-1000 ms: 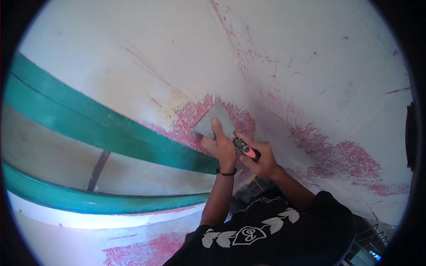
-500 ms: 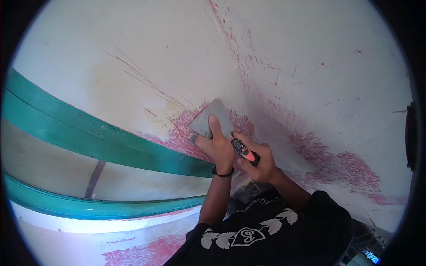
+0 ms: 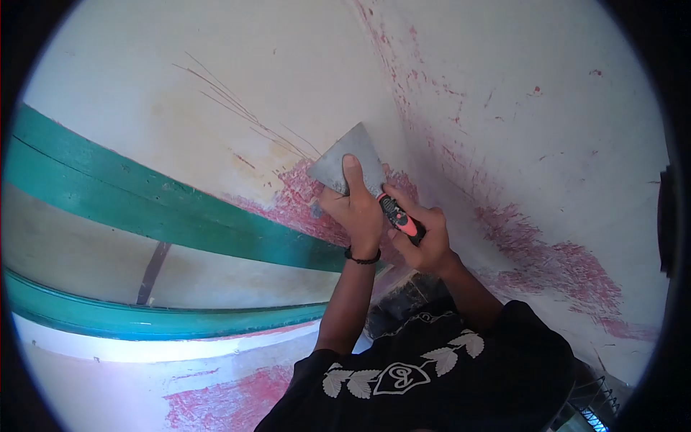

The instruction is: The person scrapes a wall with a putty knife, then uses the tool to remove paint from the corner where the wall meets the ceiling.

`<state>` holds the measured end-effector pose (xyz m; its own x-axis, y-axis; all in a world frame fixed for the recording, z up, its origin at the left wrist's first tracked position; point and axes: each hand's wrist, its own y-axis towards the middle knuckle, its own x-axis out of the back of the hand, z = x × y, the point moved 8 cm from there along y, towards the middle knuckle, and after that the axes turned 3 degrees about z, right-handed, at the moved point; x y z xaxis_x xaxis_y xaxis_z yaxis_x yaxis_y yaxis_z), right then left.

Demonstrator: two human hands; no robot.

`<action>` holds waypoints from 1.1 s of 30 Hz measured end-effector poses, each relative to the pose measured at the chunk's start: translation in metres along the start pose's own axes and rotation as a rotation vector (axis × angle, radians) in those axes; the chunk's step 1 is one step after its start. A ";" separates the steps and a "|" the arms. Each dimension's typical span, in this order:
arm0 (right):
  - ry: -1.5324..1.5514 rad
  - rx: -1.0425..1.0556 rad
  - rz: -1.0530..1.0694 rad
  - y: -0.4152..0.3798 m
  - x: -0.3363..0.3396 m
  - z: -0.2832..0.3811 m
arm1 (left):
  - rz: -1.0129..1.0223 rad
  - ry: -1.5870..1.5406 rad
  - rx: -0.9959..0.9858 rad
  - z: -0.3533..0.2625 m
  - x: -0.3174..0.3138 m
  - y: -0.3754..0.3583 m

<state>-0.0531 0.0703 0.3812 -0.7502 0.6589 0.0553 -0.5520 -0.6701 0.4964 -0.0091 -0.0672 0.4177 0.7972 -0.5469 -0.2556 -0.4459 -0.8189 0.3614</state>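
A wide grey scraper (image 3: 332,165) lies against the wall over a pink, scraped patch (image 3: 295,189), its blade pointing up and left. My right hand (image 3: 425,237) is closed round its black and red handle. My left hand (image 3: 358,212) grips the blade, with the thumb laid on its face and the other fingers mostly hidden behind it. A dark bracelet circles my left wrist.
A green wooden frame (image 3: 144,196) runs along the left, with a second green-blue rail (image 3: 180,324) below. The right wall (image 3: 561,158) meets the left one at a corner and has pink scraped marks. Wire coils show at the lower right.
Both hands and the scraper have moved up the wall and slightly right. The grip of each hand on the tool looks the same.
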 end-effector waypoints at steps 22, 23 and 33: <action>-0.009 -0.020 0.066 -0.027 -0.019 -0.008 | -0.043 -0.047 0.078 0.013 0.025 -0.021; 0.000 -0.008 0.044 -0.025 -0.021 -0.006 | -0.036 -0.048 0.074 0.009 0.024 -0.019; 0.005 0.029 0.023 -0.015 -0.021 -0.001 | -0.025 -0.076 0.035 -0.004 0.018 -0.010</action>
<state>-0.0297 0.0657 0.3716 -0.7647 0.6414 0.0625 -0.5238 -0.6751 0.5195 0.0115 -0.0682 0.4128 0.7759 -0.5368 -0.3316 -0.4411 -0.8372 0.3232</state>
